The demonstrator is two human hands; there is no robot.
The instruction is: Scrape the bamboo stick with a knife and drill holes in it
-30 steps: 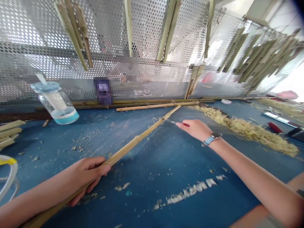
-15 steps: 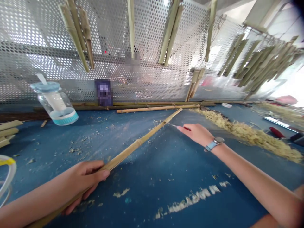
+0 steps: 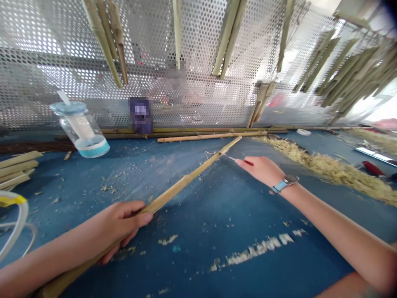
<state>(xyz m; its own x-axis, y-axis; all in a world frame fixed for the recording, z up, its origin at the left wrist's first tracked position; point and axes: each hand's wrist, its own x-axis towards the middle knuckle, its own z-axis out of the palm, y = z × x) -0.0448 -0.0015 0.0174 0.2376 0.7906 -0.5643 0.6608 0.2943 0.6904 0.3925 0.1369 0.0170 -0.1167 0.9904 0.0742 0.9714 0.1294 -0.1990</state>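
A long bamboo pole [image 3: 186,181] lies slantwise across the blue table [image 3: 217,215], running from my lower left up toward the back. My left hand [image 3: 122,221] is wrapped round its near part. My right hand [image 3: 262,169] reaches forward and grips a small red-handled knife [image 3: 240,160], whose thin blade touches the pole near its far end. A thin shaving curls off the pole by the blade. A watch with a light blue strap sits on my right wrist.
A clear bottle with a blue lid and straw [image 3: 81,129] stands at the back left. Loose bamboo poles [image 3: 211,135] lie along a perforated metal screen [image 3: 198,62] hung with strips. A heap of shavings [image 3: 335,169] spreads at the right; cut bamboo pieces [image 3: 17,167] at left.
The view has shifted slightly to the left. My right hand has edged along the far end of the pole with the knife. My left hand keeps its grip.
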